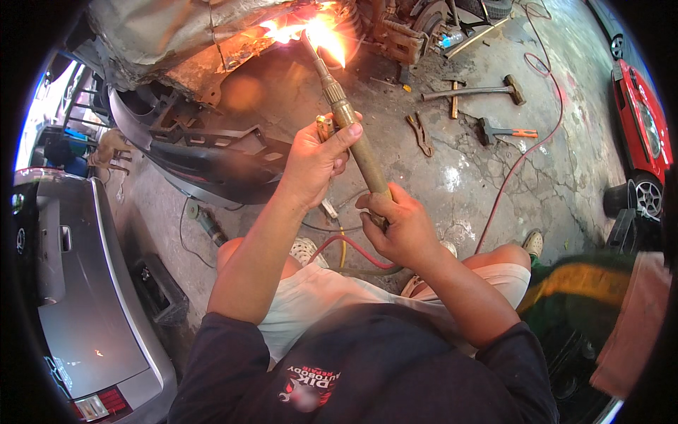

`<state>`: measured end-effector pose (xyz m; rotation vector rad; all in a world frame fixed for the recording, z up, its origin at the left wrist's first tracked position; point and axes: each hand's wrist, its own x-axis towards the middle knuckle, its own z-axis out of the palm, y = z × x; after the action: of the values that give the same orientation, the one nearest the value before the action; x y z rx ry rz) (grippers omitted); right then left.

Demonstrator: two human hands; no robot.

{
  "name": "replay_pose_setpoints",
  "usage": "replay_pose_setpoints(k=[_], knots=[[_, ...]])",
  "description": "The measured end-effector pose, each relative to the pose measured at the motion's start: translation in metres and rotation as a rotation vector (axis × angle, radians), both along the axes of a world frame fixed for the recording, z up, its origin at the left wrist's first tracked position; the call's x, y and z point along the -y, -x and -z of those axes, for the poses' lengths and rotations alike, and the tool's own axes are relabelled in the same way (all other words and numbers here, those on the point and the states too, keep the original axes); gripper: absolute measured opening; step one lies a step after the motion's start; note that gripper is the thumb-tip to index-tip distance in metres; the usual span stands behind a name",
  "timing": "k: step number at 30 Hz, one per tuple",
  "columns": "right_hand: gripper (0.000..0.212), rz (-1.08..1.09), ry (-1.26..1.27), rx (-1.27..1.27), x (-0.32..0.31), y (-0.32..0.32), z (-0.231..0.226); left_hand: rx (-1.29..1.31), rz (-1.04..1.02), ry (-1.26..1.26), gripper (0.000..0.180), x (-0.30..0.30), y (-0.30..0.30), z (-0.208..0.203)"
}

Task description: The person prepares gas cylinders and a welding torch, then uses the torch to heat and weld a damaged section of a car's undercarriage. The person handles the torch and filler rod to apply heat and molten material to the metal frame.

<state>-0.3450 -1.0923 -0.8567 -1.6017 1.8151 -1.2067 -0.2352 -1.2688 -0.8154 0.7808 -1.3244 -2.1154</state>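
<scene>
A brass-coloured gas torch (365,157) slants up and away in front of me, a bright flame (326,39) burning at its tip. My left hand (316,157) is closed around its forward part, thumb lying on the barrel. A small brass fitting (325,128) shows beside that hand's fingers; I cannot tell whether it belongs to the torch. My right hand (404,225) grips the rear end of the handle. The flame plays by the lower edge of a worn, rusty metal car body part (205,53); glare hides the exact contact. A red hose (353,240) curves below my right hand.
On the cracked concrete to the right lie a sledgehammer (514,90), an orange-handled hammer (512,132) and rusty pliers (421,134). A black bumper (226,159) and an angle grinder (205,222) lie left. A silver tailgate (92,283) stands far left, a red car (643,120) far right.
</scene>
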Motion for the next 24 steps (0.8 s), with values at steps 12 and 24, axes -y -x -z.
replay_pose_setpoints(k=[12,24], knots=[[0.023,-0.006,-0.053,-0.001,-0.0002,0.0000,-0.0031,0.003,0.006,0.007,0.030,0.0011,-0.0006,0.0016],[0.025,-0.007,-0.048,-0.030,-0.0028,-0.0010,-0.0009,0.034,0.017,-0.005,0.029,0.0032,-0.0020,0.0080]])
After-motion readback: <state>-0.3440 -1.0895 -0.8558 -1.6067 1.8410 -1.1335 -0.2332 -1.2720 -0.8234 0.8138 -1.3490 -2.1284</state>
